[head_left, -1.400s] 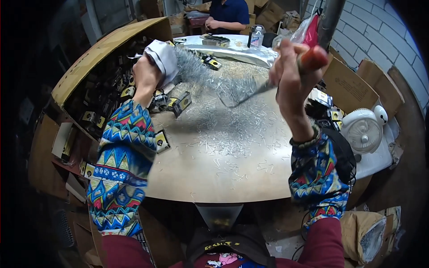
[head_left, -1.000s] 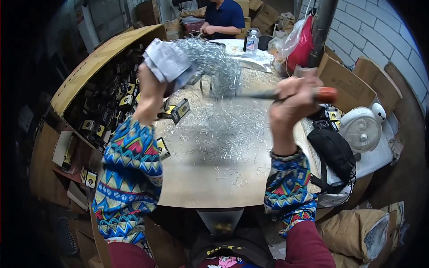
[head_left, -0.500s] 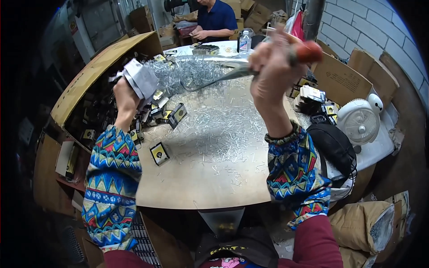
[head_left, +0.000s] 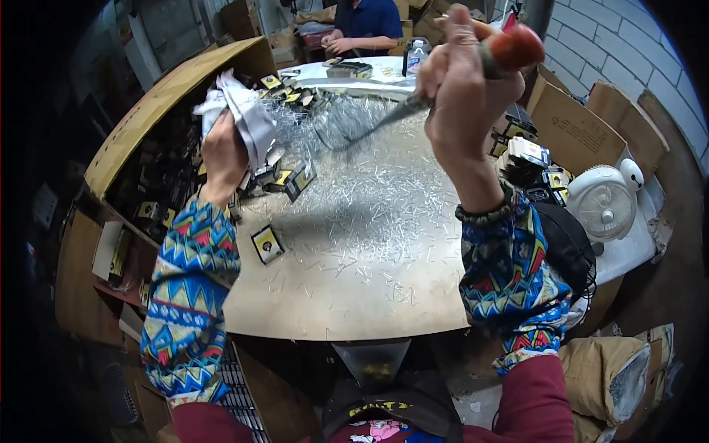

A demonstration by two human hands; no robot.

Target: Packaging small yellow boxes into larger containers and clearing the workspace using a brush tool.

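My right hand point(head_left: 473, 111) is raised over the far right of the table, its fingers wrapped round a tool with a rounded red handle end point(head_left: 515, 49). The tool's tapering grey metal shaft point(head_left: 402, 112) slants down left to a tangle of fine silver wire pieces point(head_left: 343, 122); its exact kind is unclear. My left hand point(head_left: 224, 151) is closed on a crumpled white cloth or paper point(head_left: 247, 114), beside the heap of small boxes. Many thin, short metal pins point(head_left: 369, 214) lie scattered over the tabletop point(head_left: 295, 314) between my hands. One small black-and-yellow box point(head_left: 266, 244) lies apart at the near left.
A large open carton point(head_left: 133, 133) full of small boxes stands at the left. To the right are another carton point(head_left: 569, 125), a white fan point(head_left: 604, 207) and a black bag point(head_left: 557, 244). Across the table a person in dark blue point(head_left: 369, 26) works near a bottle point(head_left: 415, 57).
My left hand has shifted slightly right and down with the white cloth or paper. The red-handled tool has moved a little to the right with my right hand. My view has also shifted slightly.
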